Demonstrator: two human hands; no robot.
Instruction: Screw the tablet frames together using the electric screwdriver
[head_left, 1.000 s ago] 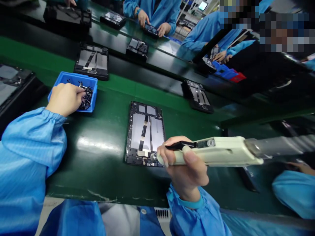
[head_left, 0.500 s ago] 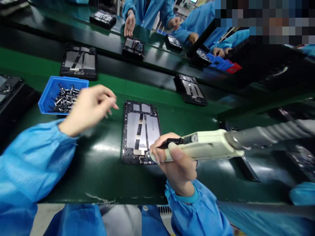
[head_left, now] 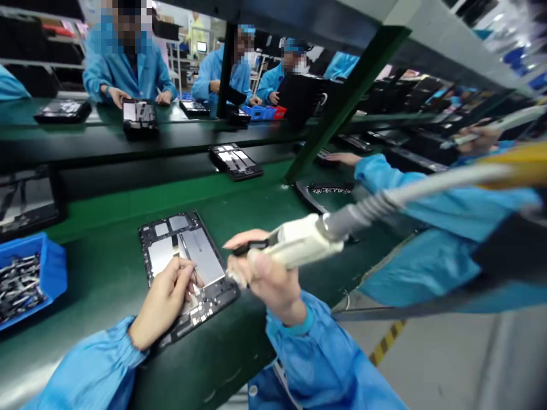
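Note:
An opened tablet (head_left: 200,256) with a silver battery area and dark frame lies tilted on the green bench. My left hand (head_left: 164,299) rests over its lower left part, fingers closed in a pinch by the flat cable; what is between the fingertips is hidden. In my right hand (head_left: 273,282) is a cream air gun (head_left: 301,242) with a black lever and a ribbed grey hose. Its nozzle end is near the tablet's right edge, partly covered by my fingers.
A blue bin (head_left: 53,270) of small metal parts stands at left. Another opened tablet (head_left: 237,161) lies on the line ahead. A green post (head_left: 342,108) rises beyond the bench. A co-worker's sleeve (head_left: 448,193) reaches in from the right; several people work opposite.
My left hand has come from beside the blue bin onto the tablet, its fingers now pinched. The air gun has shifted away from the tablet's bottom edge. The view has turned right.

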